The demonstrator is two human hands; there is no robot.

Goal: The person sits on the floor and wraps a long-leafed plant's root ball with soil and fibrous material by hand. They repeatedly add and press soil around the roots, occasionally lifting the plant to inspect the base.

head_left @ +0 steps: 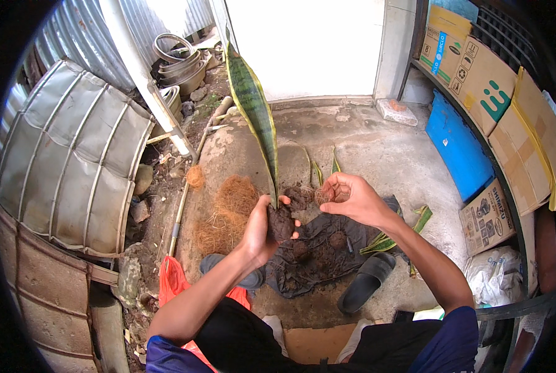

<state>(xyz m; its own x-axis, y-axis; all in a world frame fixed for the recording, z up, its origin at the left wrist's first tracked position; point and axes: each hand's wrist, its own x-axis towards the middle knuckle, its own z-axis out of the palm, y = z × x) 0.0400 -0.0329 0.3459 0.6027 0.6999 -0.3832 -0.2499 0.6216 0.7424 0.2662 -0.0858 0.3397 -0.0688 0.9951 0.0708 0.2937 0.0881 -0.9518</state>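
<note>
Left hand (257, 232): your fingers wrap around the dark soil ball (282, 222).
Tall leaf (259, 112): it sticks up from that ball, green with yellow edges.
Right hand (357, 200): your fingers curl in by thin brown strings (322, 197); I can't tell if they pinch them.
Black sheet (319, 225): it lies below, with round soil lumps (337, 239) on it.

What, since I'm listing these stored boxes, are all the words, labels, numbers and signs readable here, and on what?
I won't copy wording; print stands on:
Blue tape: white lettering.
Large box: dark handling symbols, green emblem.
Small lower box: dark lettering, printed picture.
White bag: faint print, too blurred to read.
Held plant: none visible.
</note>
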